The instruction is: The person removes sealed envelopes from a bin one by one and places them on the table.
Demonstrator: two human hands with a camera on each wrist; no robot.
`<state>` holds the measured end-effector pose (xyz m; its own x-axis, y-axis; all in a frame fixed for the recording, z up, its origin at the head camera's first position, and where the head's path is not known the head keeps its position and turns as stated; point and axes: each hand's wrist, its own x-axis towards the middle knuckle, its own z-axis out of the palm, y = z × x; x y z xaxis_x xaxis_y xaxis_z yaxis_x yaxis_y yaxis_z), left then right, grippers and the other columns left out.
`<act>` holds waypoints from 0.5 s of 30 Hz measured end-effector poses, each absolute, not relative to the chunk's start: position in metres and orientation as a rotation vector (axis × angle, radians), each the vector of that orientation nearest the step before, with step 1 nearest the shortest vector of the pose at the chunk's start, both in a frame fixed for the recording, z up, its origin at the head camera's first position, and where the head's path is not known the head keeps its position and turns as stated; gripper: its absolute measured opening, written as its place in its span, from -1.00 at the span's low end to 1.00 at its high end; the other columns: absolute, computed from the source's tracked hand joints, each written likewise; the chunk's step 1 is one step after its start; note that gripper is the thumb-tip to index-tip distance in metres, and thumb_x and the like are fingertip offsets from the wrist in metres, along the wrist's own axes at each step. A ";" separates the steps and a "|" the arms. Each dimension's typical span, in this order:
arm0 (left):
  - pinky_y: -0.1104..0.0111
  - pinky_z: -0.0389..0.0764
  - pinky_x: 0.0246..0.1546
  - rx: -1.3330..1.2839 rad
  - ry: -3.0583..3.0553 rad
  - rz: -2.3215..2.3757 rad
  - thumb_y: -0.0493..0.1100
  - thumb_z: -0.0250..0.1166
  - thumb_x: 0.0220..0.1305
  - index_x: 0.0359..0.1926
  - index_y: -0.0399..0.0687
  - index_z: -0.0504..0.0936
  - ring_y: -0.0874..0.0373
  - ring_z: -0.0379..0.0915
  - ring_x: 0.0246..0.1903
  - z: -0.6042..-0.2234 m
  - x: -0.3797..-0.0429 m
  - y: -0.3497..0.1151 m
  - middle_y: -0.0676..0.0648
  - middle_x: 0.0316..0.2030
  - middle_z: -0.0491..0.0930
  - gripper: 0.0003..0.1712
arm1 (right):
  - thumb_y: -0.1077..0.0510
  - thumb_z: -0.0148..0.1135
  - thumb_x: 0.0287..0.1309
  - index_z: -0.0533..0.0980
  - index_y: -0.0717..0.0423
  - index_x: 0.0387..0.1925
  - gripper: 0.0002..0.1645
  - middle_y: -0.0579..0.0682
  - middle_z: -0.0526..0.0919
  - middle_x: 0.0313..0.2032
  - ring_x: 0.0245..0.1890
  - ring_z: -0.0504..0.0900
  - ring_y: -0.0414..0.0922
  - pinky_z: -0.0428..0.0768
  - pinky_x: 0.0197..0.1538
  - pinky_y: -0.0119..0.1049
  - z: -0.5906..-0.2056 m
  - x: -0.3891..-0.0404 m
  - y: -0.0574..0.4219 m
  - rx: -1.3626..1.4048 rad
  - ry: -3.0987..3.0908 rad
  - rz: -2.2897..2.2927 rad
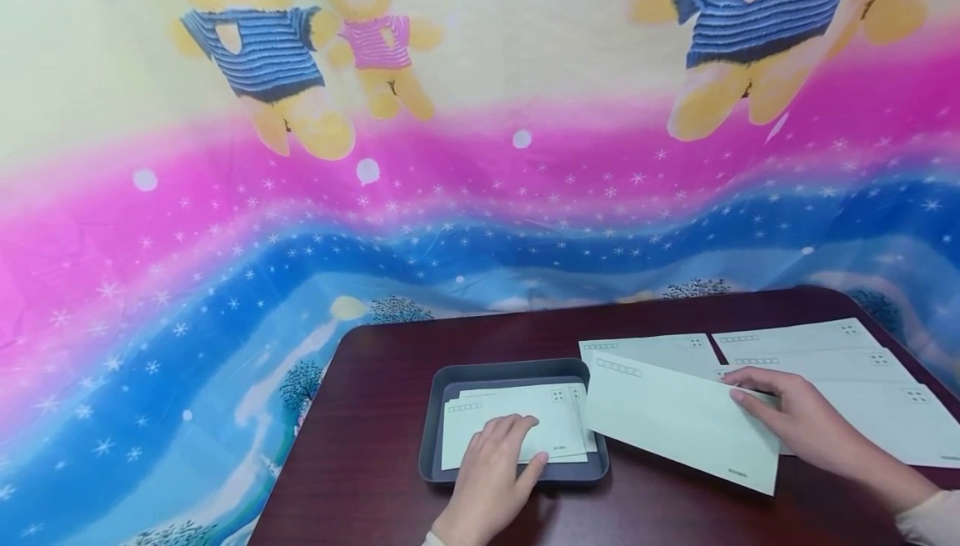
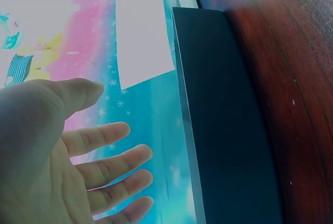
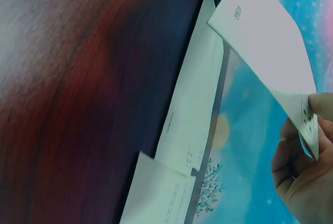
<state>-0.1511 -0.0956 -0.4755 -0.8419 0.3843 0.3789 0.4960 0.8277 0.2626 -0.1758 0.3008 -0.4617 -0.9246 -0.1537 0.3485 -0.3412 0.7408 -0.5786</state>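
My right hand (image 1: 806, 417) pinches a white envelope (image 1: 682, 421) by its upper right corner, thumb on the front. The envelope is tilted and raised above the table, its left end near the tray's right side. In the right wrist view, thumb and fingers grip the corner of this envelope (image 3: 265, 37). My left hand (image 1: 495, 475) is above the front of a dark grey tray (image 1: 431, 438), over a small stack of envelopes (image 1: 517, 408) lying in it. The left wrist view shows the left hand (image 2: 78, 156) with fingers extended and apart, holding nothing, beside the tray wall (image 2: 223, 115).
Several more envelopes (image 1: 870, 413) lie overlapping in two columns at the table's right, partly behind the right hand. The dark reddish wooden table (image 1: 367, 413) backs onto a cloth printed with bears (image 1: 262, 46) and snowflakes.
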 end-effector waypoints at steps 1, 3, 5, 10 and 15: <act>0.15 0.46 -0.03 -0.672 -2.700 -0.510 0.11 0.16 0.24 0.09 0.07 0.54 0.15 0.40 0.06 -0.476 -0.151 -0.095 0.07 0.01 0.55 -0.56 | 0.06 0.15 0.22 0.60 -0.02 -0.14 -0.78 -0.03 0.67 -0.16 -0.18 0.45 -0.55 0.46 -0.28 -0.47 -0.463 -0.176 0.303 0.394 -2.661 0.966; 0.15 0.46 -0.04 -0.679 -2.699 -0.509 0.10 0.16 0.24 0.09 0.07 0.54 0.15 0.40 0.06 -0.476 -0.151 -0.095 0.08 0.01 0.55 -0.56 | 0.08 0.16 0.21 0.60 -0.02 -0.15 -0.79 -0.04 0.67 -0.18 -0.18 0.46 -0.54 0.45 -0.28 -0.50 -0.465 -0.176 0.307 0.401 -2.656 0.971; 0.16 0.46 -0.04 -0.684 -2.692 -0.507 0.11 0.16 0.24 0.09 0.07 0.54 0.15 0.40 0.06 -0.476 -0.151 -0.094 0.08 0.01 0.55 -0.56 | 0.10 0.16 0.21 0.60 -0.01 -0.15 -0.80 -0.03 0.67 -0.19 -0.18 0.46 -0.54 0.44 -0.29 -0.52 -0.468 -0.177 0.312 0.406 -2.656 0.979; 0.17 0.46 -0.04 -0.680 -2.686 -0.497 0.11 0.16 0.23 0.08 0.06 0.54 0.15 0.40 0.06 -0.475 -0.151 -0.094 0.07 0.00 0.55 -0.56 | 0.11 0.15 0.21 0.60 0.03 -0.13 -0.78 0.02 0.66 -0.17 -0.19 0.43 -0.59 0.47 -0.32 -0.47 -0.470 -0.177 0.322 0.389 -2.687 0.976; 0.16 0.45 -0.02 -0.675 -2.704 -0.499 0.10 0.16 0.24 0.10 0.06 0.54 0.14 0.40 0.07 -0.475 -0.151 -0.094 0.07 0.02 0.55 -0.55 | 0.12 0.15 0.21 0.60 0.05 -0.12 -0.77 0.00 0.66 -0.18 -0.21 0.46 -0.56 0.47 -0.36 -0.44 -0.473 -0.177 0.331 0.388 -2.693 0.978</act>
<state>-0.1507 -0.0940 -0.4748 -0.8415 0.3906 0.3733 0.4981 0.8285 0.2560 -0.1774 0.3308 -0.4726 -0.9334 -0.1627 0.3199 -0.3300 0.7393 -0.5870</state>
